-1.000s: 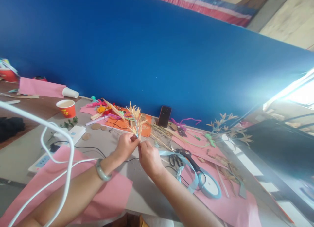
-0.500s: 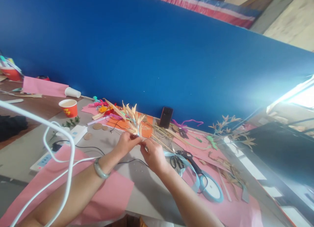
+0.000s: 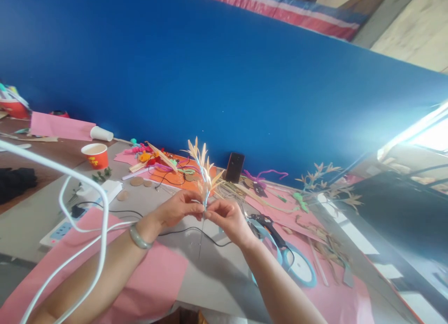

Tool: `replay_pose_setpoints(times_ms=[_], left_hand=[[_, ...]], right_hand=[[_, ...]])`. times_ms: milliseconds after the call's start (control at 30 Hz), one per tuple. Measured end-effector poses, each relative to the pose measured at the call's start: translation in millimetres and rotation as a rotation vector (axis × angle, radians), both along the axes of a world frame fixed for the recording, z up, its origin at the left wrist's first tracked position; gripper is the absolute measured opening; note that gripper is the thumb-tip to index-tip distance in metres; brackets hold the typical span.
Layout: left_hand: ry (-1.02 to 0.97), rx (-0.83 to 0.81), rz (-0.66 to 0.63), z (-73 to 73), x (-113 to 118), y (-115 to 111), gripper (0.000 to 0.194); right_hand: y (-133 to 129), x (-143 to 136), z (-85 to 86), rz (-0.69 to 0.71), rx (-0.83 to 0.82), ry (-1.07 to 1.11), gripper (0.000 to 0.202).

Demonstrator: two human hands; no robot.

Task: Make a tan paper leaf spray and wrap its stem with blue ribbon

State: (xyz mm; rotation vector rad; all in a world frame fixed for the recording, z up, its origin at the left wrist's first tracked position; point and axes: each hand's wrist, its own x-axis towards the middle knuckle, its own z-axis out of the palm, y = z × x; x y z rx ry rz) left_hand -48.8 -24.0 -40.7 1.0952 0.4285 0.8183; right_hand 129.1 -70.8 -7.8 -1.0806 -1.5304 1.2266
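A spray of pale, straw-coloured artificial flowers (image 3: 204,174) stands nearly upright between my hands, its stem wrapped in light blue tape. Thumb and fingers of my left hand (image 3: 184,206) pinch the stem from the left. My right hand (image 3: 227,217) pinches it from the right, its fingertips close to the left ones. A thin bare wire (image 3: 200,242) hangs down below the fingers. To the right lie a roll of light blue ribbon (image 3: 301,267) and a black glue gun (image 3: 271,229). The exact grip point is covered by my fingertips.
A white cable (image 3: 103,226) loops across the left foreground. Behind it are a power strip (image 3: 61,230) and a red paper cup (image 3: 95,157). A phone (image 3: 234,167) leans on the blue partition (image 3: 175,72). A second flower spray (image 3: 320,179) stands at right, near pink paper (image 3: 353,296).
The flower spray has turned more upright and shifted slightly right, and its wire now shows below my hands. Both hands have moved a little; my right hand now hides the scissors.
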Motion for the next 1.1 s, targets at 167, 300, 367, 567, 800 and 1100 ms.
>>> replay_pose_setpoints(times_ms=[167,300,367,567,800,1100], left_hand=[[-0.013,0.057,0.020,0.3,2.9,-1.5,0.021],[0.033,0.116,0.051,1.8,2.9,-1.5,0.021],[0.090,0.158,0.092,2.6,3.4,-1.8,0.020],[0.259,0.203,0.240,-2.7,10.7,-3.0,0.020],[0.341,0.258,0.320,-14.8,13.4,-1.8,0.018],[0.434,0.299,0.322,-9.2,9.3,0.3,0.015]], right_hand=[[1.2,0.7,-5.1,0.040,-0.130,0.084,0.030],[6.6,4.6,-8.6,0.064,-0.198,0.047,0.030],[9.5,6.9,-9.9,0.050,-0.209,0.009,0.029],[16.5,12.9,-17.5,0.028,-0.109,-0.053,0.023],[14.5,5.0,-22.2,-0.116,0.140,-0.317,0.013],[17.5,14.0,-11.9,0.048,-0.175,-0.207,0.031]])
